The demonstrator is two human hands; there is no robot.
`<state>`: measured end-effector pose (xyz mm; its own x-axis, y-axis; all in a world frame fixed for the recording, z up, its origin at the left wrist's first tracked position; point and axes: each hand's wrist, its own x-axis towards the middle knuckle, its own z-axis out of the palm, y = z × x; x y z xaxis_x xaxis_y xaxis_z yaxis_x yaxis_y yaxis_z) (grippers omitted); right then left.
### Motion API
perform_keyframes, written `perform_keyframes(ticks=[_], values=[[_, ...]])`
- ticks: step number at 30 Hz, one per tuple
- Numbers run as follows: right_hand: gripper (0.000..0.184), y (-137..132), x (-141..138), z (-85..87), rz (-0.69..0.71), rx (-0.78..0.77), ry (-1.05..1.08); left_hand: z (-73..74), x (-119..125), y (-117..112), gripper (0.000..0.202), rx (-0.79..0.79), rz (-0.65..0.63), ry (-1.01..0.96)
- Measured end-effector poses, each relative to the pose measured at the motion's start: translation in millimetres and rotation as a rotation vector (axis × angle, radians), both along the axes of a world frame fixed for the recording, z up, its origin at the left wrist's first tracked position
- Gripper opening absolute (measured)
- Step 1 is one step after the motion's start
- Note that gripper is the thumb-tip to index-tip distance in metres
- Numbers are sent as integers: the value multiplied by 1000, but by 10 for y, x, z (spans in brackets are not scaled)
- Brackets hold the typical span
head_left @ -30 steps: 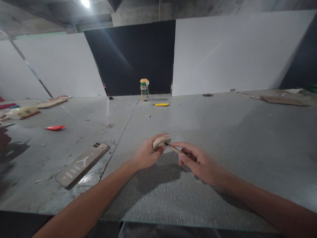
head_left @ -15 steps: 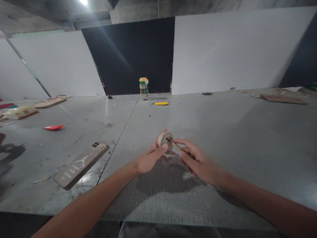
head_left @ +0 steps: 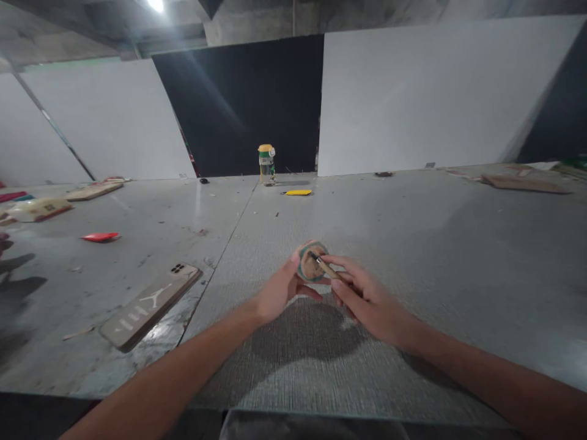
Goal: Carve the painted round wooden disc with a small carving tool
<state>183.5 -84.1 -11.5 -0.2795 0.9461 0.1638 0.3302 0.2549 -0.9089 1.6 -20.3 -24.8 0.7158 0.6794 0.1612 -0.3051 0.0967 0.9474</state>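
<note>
My left hand (head_left: pixel 282 286) is closed around the edge of a small round tan piece (head_left: pixel 308 271) with a green ring near its rim. The round piece is held above the table, its face tilted up and towards my right hand. My right hand (head_left: pixel 360 293) grips a slim tool with a wooden handle (head_left: pixel 328 269), a metal collar and a dark tip. That dark tip lies over the face of the round piece; whether it touches is too small to tell. What the round piece is made of cannot be made out.
A phone in a beige case (head_left: pixel 151 305) lies on the grey table (head_left: pixel 435 263) left of my arms. Further back are a yellow cutter (head_left: pixel 298 192), a drinking bottle (head_left: pixel 266 165) and a red object (head_left: pixel 101 236). Boards (head_left: pixel 449 98) stand along the back edge.
The round piece has been turned in my left hand, so more of its face shows. My left thumb has shifted to its upper left edge. My right hand has barely moved.
</note>
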Motion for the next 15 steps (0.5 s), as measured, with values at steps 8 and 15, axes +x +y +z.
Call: perform_keyframes(ticks=[8,15], values=[[34,-18,-16,39,39,72,-73,113,-57,69,41,-308,-66,-115],[37,14,16,61,-1,116,-94,164,-111,30,48,-355,-220,-93]])
